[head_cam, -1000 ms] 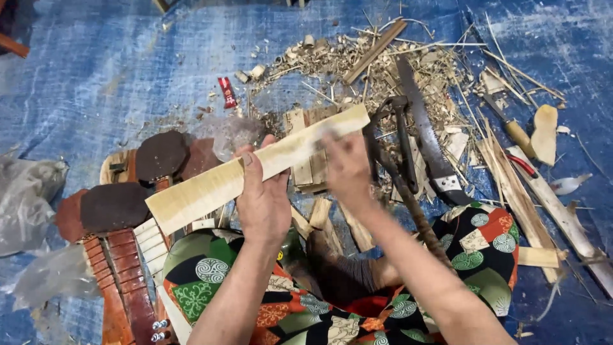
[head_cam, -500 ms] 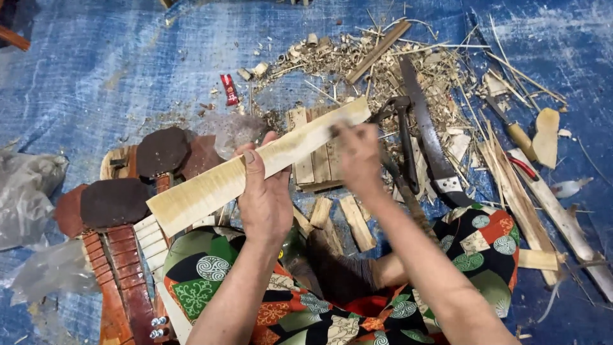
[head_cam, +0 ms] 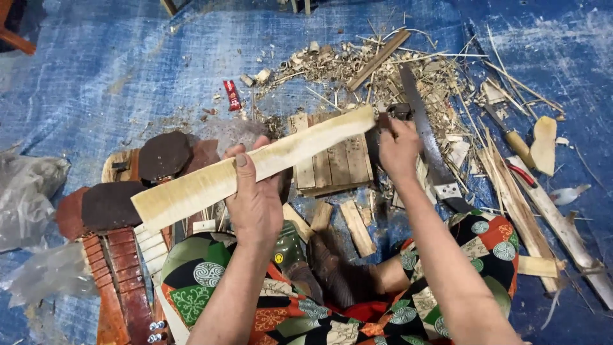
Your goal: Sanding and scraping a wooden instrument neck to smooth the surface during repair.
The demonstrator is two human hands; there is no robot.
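Gripping the pale wood strip [head_cam: 255, 167] mid-length with our left hand [head_cam: 255, 198]; right hand [head_cam: 399, 150] closes on a dark tool [head_cam: 394, 113] at its far-right end.

Blue tarpaulin [head_cam: 128, 70] spread over the floor, littered with woodworking scraps.

A heap of pale shavings and splinters [head_cam: 357, 61] lies at the far side, with a long-bladed saw [head_cam: 424, 137] resting beside it. A small slatted wooden board [head_cam: 329, 160] sits near the middle, short wood blocks [head_cam: 356, 227] just in front of it. A small red tube [head_cam: 232, 94] lies apart on bare tarp. Crumpled clear plastic [head_cam: 29, 198] sits at the left edge; long split strips [head_cam: 543, 211] lie at the right.
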